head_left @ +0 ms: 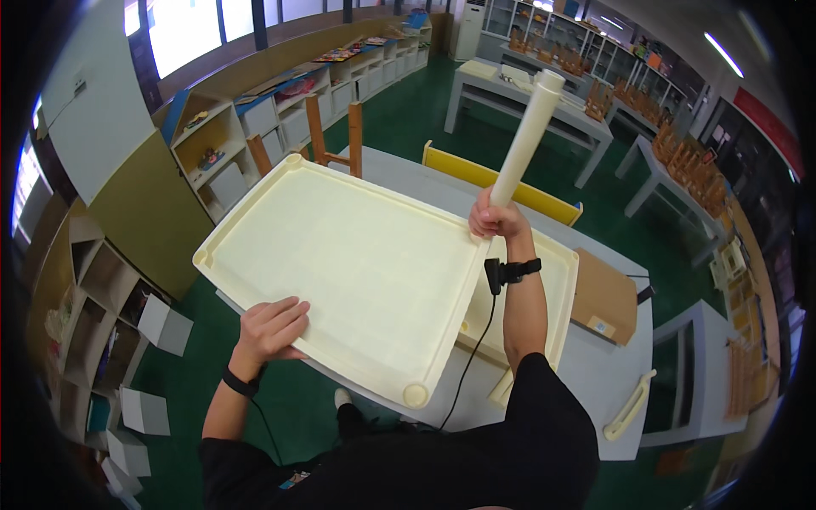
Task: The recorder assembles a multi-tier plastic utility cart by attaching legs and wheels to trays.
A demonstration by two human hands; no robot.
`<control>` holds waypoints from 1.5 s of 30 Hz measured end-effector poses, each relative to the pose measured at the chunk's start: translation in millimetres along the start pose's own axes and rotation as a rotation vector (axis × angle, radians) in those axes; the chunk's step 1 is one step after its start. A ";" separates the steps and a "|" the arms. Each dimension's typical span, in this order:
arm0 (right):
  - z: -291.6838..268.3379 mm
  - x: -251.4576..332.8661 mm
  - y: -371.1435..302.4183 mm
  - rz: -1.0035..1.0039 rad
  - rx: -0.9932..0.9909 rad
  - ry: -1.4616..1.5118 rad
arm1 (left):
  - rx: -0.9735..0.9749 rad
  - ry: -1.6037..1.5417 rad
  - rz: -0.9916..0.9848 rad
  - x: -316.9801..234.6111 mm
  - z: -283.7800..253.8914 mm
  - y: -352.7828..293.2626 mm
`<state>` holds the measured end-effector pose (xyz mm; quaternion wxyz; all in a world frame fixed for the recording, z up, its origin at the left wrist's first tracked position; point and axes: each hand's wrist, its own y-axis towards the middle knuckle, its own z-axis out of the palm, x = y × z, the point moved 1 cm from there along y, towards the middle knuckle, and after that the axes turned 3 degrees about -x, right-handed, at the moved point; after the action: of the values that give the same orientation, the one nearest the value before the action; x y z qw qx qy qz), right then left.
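Tray point(340, 263), cream and shallow, is filling the middle of the frame, tilting across the picture with its raised rim and corner sockets facing up. Left hand point(276, 330), lower left of centre, is clasping the near rim: fingers lying close together over the edge, thumb showing below it, probably to keep that overhanging side steady. Right hand point(500, 214), right of centre, is closing around the lower end of a cream tube point(529, 136), fingers curling together and clamping on it. Tube is standing up at a slant towards the upper right, its base meeting the tray's far right corner (the hand is hiding the join, so I cannot tell whether it is seated). Gripping low is presumably giving better control at that corner.

Second tray point(563, 285) is lying partly beneath, right of centre, on the pale grey table point(544, 433); whether it is bearing the first one's weight, I cannot tell. Cardboard box point(605, 297) is sitting just beside it, and a curved cream piece point(631, 406) is resting at the lower right, both seemingly keeping out of the working area while staying near.
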<state>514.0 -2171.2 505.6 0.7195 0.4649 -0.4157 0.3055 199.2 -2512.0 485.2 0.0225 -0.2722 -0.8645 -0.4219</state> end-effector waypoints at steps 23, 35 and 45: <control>49.7 -7.2 -3.9 -0.380 -1.013 -0.572 | 0.015 -0.022 -0.012 -3.9 7.9 15.9; 30.7 11.3 -8.1 -0.247 -0.731 -0.547 | 0.009 -0.061 0.009 -5.3 14.3 25.8; 34.4 21.8 5.0 -0.058 -0.790 -0.746 | 0.017 -0.032 -0.013 -5.7 10.9 20.8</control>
<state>509.3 -2199.9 534.5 0.6513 0.2470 -0.7131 -0.0796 216.3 -2496.2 491.6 0.0081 -0.2732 -0.8701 -0.4102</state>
